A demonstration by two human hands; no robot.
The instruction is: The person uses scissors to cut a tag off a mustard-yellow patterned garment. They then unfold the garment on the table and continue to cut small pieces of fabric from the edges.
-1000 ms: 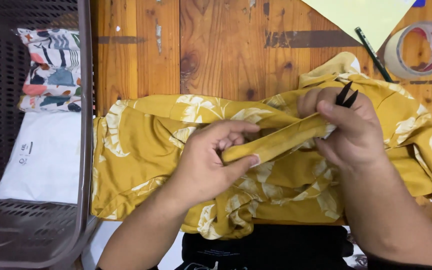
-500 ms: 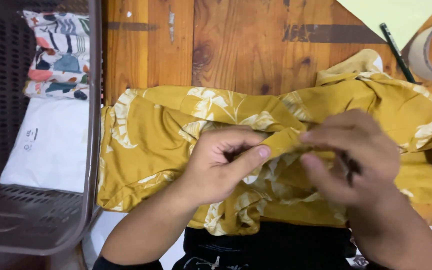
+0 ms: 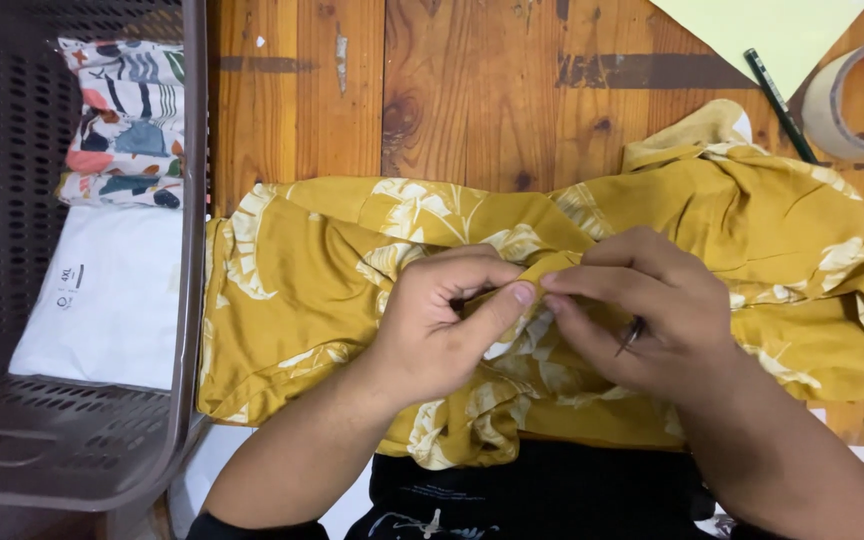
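A mustard-yellow garment [image 3: 302,270] with pale leaf prints lies crumpled across the wooden table [image 3: 472,90]. My left hand [image 3: 447,320] pinches a fold of the cloth at its middle between thumb and fingers. My right hand [image 3: 642,315] meets it fingertip to fingertip on the same fold. A thin dark object [image 3: 631,335], possibly a pen, pokes out between the right hand's fingers.
A grey perforated plastic basket [image 3: 62,440] stands at the left, holding a white packet [image 3: 112,295] and a folded patterned cloth [image 3: 122,120]. A tape roll [image 3: 857,100], a dark pen [image 3: 778,92] and pale yellow paper [image 3: 772,30] lie at the top right. Black fabric [image 3: 532,500] sits at the near edge.
Both hands have dropped from holding up a rolled yellow strip to pinching the cloth flat against the garment. The view has shifted slightly right.
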